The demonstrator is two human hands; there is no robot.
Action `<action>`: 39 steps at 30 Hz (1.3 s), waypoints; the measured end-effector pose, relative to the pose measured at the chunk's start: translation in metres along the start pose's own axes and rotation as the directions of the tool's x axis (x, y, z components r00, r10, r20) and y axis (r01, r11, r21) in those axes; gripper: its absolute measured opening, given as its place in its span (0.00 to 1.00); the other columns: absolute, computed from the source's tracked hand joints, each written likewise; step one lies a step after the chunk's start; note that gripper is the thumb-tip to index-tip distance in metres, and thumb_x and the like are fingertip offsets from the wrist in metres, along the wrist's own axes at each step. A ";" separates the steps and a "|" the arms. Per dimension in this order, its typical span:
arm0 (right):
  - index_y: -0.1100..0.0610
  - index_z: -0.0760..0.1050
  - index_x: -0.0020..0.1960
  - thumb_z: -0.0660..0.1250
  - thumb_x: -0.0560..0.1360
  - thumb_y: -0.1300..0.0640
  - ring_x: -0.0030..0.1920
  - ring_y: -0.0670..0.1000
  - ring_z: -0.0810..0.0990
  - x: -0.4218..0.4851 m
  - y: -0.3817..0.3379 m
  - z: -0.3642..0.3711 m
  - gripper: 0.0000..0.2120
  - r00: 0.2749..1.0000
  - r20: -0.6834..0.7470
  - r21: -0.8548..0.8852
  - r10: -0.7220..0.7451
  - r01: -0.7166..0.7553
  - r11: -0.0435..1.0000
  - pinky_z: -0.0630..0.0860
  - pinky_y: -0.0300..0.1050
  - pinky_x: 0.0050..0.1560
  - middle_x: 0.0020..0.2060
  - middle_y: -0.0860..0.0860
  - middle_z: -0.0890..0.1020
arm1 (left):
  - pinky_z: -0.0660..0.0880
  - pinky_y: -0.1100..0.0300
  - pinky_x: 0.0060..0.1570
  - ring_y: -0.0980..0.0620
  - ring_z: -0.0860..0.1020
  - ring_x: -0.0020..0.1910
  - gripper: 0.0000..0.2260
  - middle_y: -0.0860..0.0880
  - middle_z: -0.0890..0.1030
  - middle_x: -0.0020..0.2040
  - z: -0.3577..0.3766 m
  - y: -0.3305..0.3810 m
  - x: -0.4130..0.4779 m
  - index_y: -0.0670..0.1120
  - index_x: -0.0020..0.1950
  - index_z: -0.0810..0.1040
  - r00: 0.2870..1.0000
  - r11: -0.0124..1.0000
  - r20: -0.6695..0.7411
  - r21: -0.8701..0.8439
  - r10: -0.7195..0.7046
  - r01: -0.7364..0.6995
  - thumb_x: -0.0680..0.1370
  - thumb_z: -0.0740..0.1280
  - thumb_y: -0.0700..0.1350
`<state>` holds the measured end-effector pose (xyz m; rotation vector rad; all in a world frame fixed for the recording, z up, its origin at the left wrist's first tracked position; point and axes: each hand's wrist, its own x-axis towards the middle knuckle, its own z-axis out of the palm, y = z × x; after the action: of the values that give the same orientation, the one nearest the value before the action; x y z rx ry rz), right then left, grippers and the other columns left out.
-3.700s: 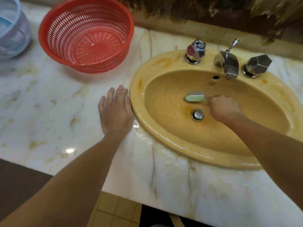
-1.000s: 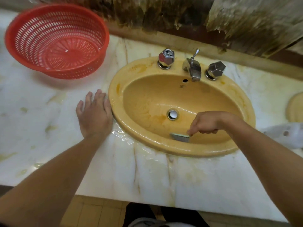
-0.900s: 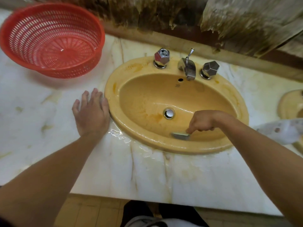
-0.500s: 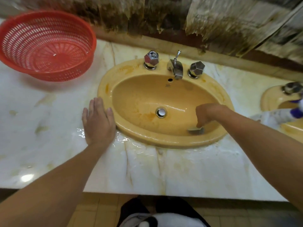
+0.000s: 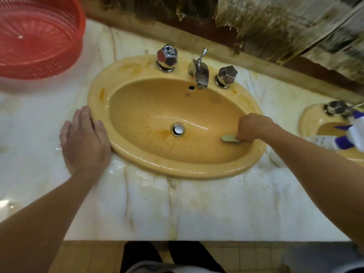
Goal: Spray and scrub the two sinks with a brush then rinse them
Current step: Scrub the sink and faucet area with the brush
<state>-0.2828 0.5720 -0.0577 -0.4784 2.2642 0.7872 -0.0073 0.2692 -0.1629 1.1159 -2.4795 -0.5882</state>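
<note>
Since the 3.7 s frame, brush [image 5: 229, 138] went from the back wall under the spout, 12 o'clock of the drain [image 5: 178, 129], round to the right-front slope, roughly 4 o'clock. Over the last second alone it slid from 6 toward 4. Left hand barely shifted.

Near to far:
- Counter [image 5: 197, 209] front edge was wet and streaked, water pooled along the sink rim at 6–8 o'clock.
- Left hand [image 5: 84, 142] lay flat on the counter, fingers straight, gripping nothing, fingertips touching the rim at 9 o'clock. Likely a brace so the body could lean over the bowl.
- Sink [image 5: 126, 154], yellow, was wet and glossy, brown staining left just beside the drain and on the rim at 10–11 o'clock.
- Right hand [image 5: 253, 128] was fisted round the brush handle, knuckles up; only the pale head stuck out toward the drain, pressed on the bowl wall. Overhand grip reads as chosen for down-force.
- Spray bottle [image 5: 346, 137] lay tipped at 3 o'clock, by the second sink [image 5: 307, 119], within reach for that bowl next.
- Taps [image 5: 167, 57] and spout [image 5: 201, 73] sat at 12 o'clock, no water seen running.
- Red basket [image 5: 37, 40] sat at 10 o'clock, well apart, out of the way.

Judgement: mid-scrub on sink one; rinse and sink two outstanding.
</note>
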 end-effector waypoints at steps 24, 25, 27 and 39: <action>0.60 0.82 0.49 0.71 0.71 0.40 0.36 0.53 0.77 0.039 -0.047 0.021 0.22 0.992 -0.074 0.318 -0.101 0.119 0.940 0.78 0.45 0.38 0.39 0.52 0.82 | 0.53 0.50 0.79 0.49 0.64 0.78 0.22 0.42 0.70 0.76 0.003 0.002 0.001 0.42 0.78 0.64 1.000 0.999 0.004 0.036 -0.027 0.027 0.86 0.51 0.49; 0.63 0.82 0.46 0.73 0.71 0.42 0.30 0.53 0.74 0.033 -0.058 0.020 0.22 0.975 0.104 0.397 -0.194 0.138 0.907 0.74 0.42 0.33 0.33 0.51 0.80 | 0.53 0.50 0.79 0.49 0.65 0.77 0.23 0.42 0.70 0.76 0.003 0.003 0.001 0.42 0.78 0.64 1.000 0.999 0.005 0.034 -0.023 0.023 0.85 0.51 0.49; 0.62 0.83 0.45 0.74 0.72 0.46 0.25 0.53 0.67 0.020 -0.074 0.012 0.18 0.934 0.185 0.473 -0.305 0.187 0.861 0.66 0.40 0.27 0.28 0.51 0.74 | 0.53 0.50 0.79 0.49 0.65 0.77 0.24 0.42 0.71 0.76 0.002 0.003 0.002 0.42 0.78 0.64 1.000 0.999 0.014 0.029 -0.025 0.025 0.85 0.49 0.50; 0.46 0.79 0.65 0.63 0.81 0.45 0.42 0.53 0.82 -0.021 -0.165 -0.063 0.15 0.645 -0.755 0.471 -0.122 0.662 0.583 0.78 0.48 0.45 0.37 0.46 0.83 | 0.55 0.51 0.78 0.48 0.66 0.77 0.24 0.47 0.73 0.75 -0.031 -0.043 0.068 0.45 0.76 0.71 0.955 0.972 0.188 -0.001 0.231 -0.235 0.85 0.49 0.51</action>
<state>-0.2120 0.4099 -0.0722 -0.9669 2.6435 -0.6891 -0.0082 0.1847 -0.1480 0.7894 -2.7322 -0.6215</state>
